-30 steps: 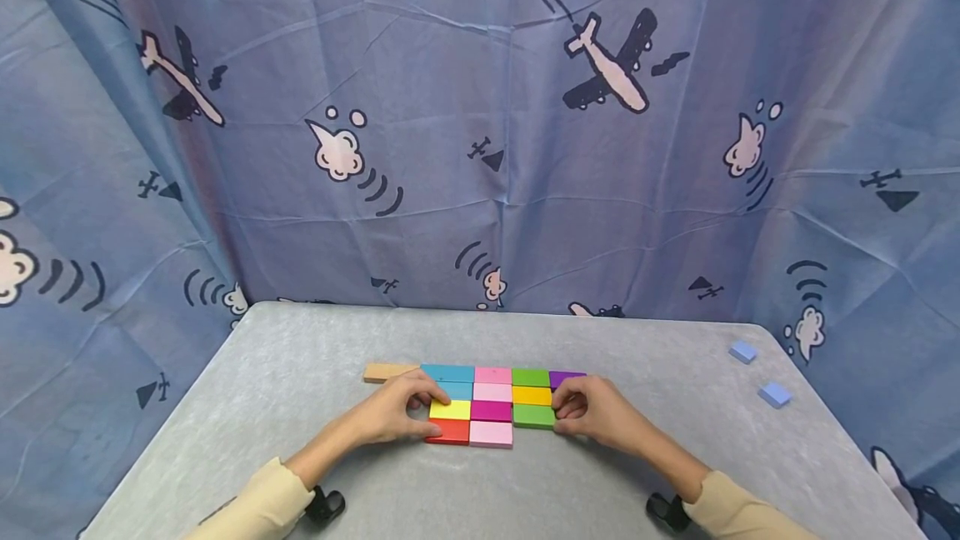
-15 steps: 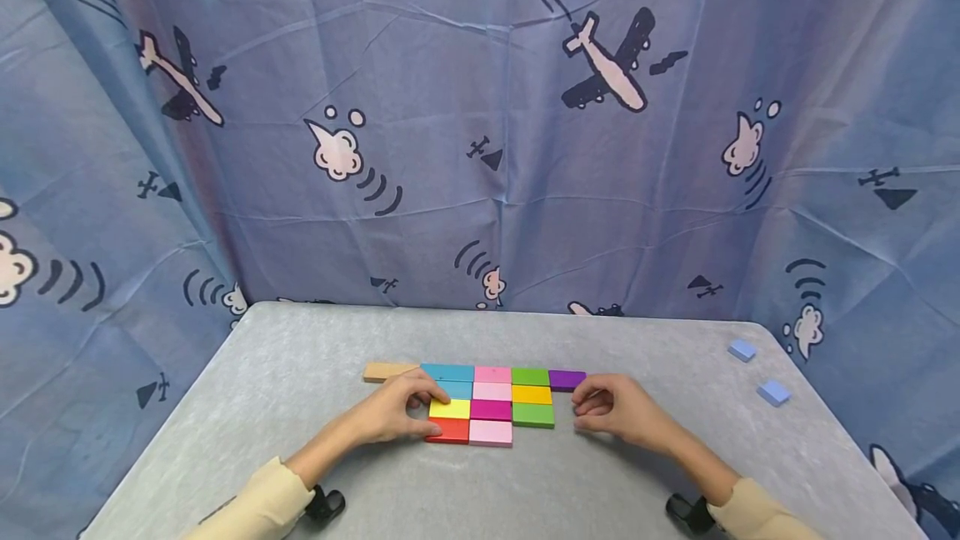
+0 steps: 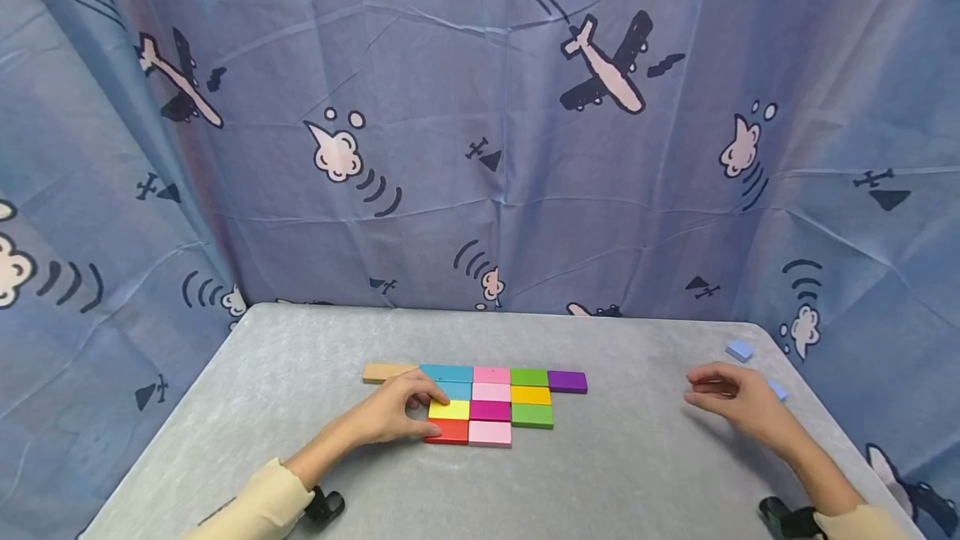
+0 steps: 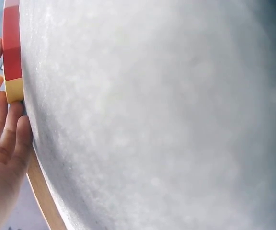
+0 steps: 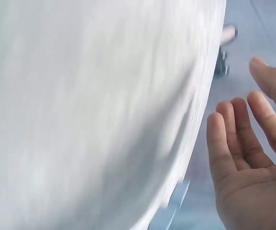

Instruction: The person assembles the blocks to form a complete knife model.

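Flat coloured blocks lie edge to edge in rows at the middle of the table. In the head view my left hand point(image 3: 392, 411) rests at their left side, its fingertips touching the yellow block point(image 3: 452, 410) and the red block point(image 3: 450, 432). The left wrist view shows these fingers loosely bent beside the red block point(image 4: 12, 48). My right hand point(image 3: 738, 402) hovers over the right of the table with nothing in it, fingers relaxed and apart from the thumb. Just behind it are two light blue blocks point(image 3: 739, 350), the nearer one partly hidden by the hand.
A tan block point(image 3: 382, 372) extends the back row to the left and a purple block point(image 3: 567, 382) ends it on the right. Green blocks point(image 3: 532, 416) and pink blocks point(image 3: 490, 434) fill other places. A patterned curtain point(image 3: 480, 148) hangs behind the table.
My right hand has left the right side of the block rows and moved far right, towards the light blue blocks. The left hand and the arranged blocks stay in place.
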Action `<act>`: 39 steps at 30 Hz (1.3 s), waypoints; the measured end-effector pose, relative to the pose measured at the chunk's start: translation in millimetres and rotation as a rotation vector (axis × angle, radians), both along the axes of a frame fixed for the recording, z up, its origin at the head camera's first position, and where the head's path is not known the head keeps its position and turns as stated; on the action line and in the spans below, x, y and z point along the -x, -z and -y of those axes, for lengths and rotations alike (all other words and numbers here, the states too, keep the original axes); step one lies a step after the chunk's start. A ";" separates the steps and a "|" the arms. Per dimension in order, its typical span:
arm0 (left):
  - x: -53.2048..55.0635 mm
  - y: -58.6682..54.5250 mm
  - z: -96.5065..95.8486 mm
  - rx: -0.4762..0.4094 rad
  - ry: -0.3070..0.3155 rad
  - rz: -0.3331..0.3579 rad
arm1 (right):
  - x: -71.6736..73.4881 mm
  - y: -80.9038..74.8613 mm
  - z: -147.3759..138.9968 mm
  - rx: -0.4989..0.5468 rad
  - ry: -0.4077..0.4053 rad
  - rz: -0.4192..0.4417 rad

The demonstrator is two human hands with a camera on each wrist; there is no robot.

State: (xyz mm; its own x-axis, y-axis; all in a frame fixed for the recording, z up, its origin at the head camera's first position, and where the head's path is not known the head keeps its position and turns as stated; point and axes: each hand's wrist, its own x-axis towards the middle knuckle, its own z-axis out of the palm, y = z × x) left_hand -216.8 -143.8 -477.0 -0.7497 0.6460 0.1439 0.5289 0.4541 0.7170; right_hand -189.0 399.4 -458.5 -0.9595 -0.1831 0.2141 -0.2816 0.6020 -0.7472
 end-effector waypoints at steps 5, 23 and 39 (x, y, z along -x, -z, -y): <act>-0.1 -0.1 0.1 0.006 0.001 -0.002 | -1.6 -1.6 -43.2 -0.083 0.132 0.004; 1.4 1.5 0.6 0.008 0.003 -0.005 | 12.0 3.7 -101.7 -0.256 0.244 0.164; 0.4 1.0 1.1 -0.009 0.000 -0.001 | 12.3 5.4 -103.5 -0.258 0.308 0.150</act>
State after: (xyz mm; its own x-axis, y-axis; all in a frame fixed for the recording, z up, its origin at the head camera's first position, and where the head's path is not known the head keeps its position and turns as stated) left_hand -217.2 -144.9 -477.9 -0.7495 0.6446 0.1509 0.5299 0.4475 0.7204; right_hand -201.3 502.9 -463.9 -0.9948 0.0879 0.0524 0.0413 0.8137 -0.5798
